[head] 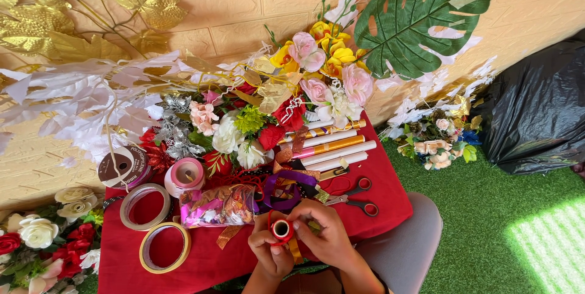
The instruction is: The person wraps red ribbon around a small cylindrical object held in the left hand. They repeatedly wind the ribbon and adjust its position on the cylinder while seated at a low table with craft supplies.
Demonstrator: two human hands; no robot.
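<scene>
Holding red ribbon spool (pixel 281 229) between left hand (pixel 270 252), right hand (pixel 323 233)

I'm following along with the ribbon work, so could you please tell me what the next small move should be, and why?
Probably draw a short length of ribbon off the small red spool. Both hands hold it over the near edge of the red table: the left hand cradles it, the right hand pinches at its rim. The scissors lie close by the right hand.

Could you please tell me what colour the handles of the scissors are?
The scissors have red handles, seen in the head view.
</scene>
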